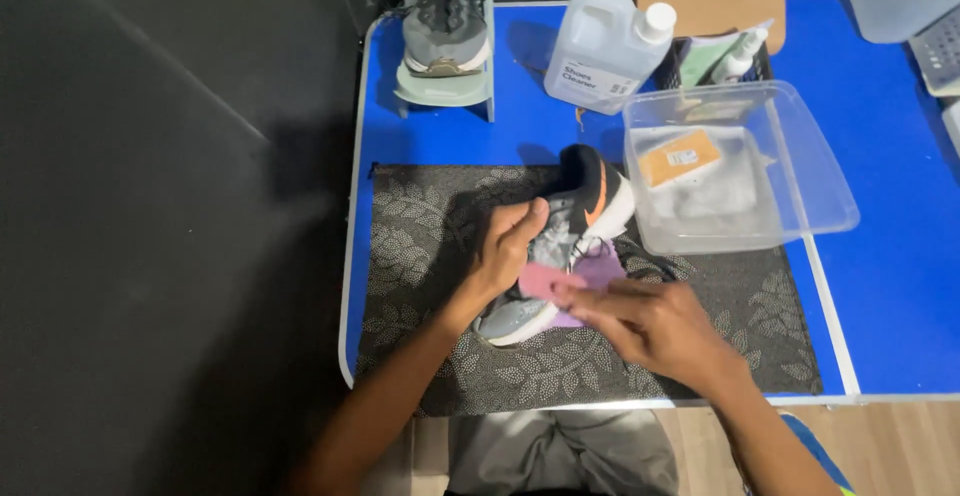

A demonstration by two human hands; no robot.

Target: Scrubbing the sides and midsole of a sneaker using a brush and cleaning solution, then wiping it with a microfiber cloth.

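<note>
A grey and black sneaker (585, 206) with an orange mark lies tilted on a dark leaf-patterned mat (420, 256). My left hand (505, 246) grips the shoe's side near the middle and holds it up off the mat. My right hand (650, 326) pinches a pink cloth (565, 278) and presses it against the shoe's lower side near the toe. The toe end is partly hidden behind my hands.
A second grey sneaker (445, 26) stands on a small pale stand at the back left. A large clear cleaner bottle (600, 46), a small spray bottle (742, 54) and a clear plastic tub (740, 171) sit at the back right on the blue table (890, 256).
</note>
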